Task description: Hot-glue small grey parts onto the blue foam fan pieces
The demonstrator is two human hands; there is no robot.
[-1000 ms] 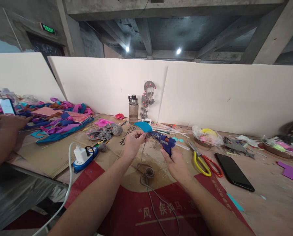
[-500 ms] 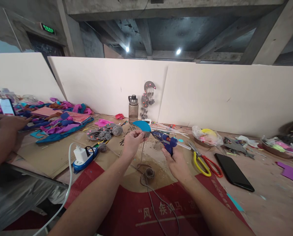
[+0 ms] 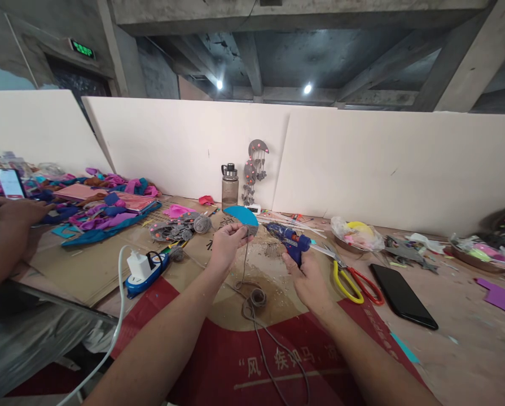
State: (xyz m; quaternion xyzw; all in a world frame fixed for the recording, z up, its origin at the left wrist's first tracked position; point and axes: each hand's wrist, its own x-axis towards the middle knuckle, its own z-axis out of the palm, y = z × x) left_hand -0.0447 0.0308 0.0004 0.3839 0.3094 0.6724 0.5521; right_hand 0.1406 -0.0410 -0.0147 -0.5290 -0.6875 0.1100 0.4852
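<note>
Centre of head view: left hand (image 3: 229, 242) pinching blue piece (image 3: 242, 216) above surface (image 3: 459, 355); right hand (image 3: 306, 276) wrapped around glue gun (image 3: 293, 243), nozzle now withdrawn rightward, gap opened. Glue stick (image 3: 322, 250) overlaps scissors (image 3: 358, 282) in view, contact unclear. Left fingers (image 3: 235, 229) hide piece's lower-left edge; co-worker's arm (image 3: 0, 254) cut off.

1. Water bottle (image 3: 229, 190): tinted, dark-lidded, upright before the white partition board (image 3: 171, 146).
2. Smartphone (image 3: 403, 296): black, lying flat on the table (image 3: 464, 361), screen dark.
3. Charger plug (image 3: 137, 266): white, seated on the blue-and-white power strip (image 3: 154, 273), white cable (image 3: 122, 293) attached.
4. Exit sign (image 3: 82, 49): mounted high, lit green.
5. Ceiling lamps (image 3: 307, 88): two, both lit.
6. Purple sheet (image 3: 504, 299): lying flat, far right.
</note>
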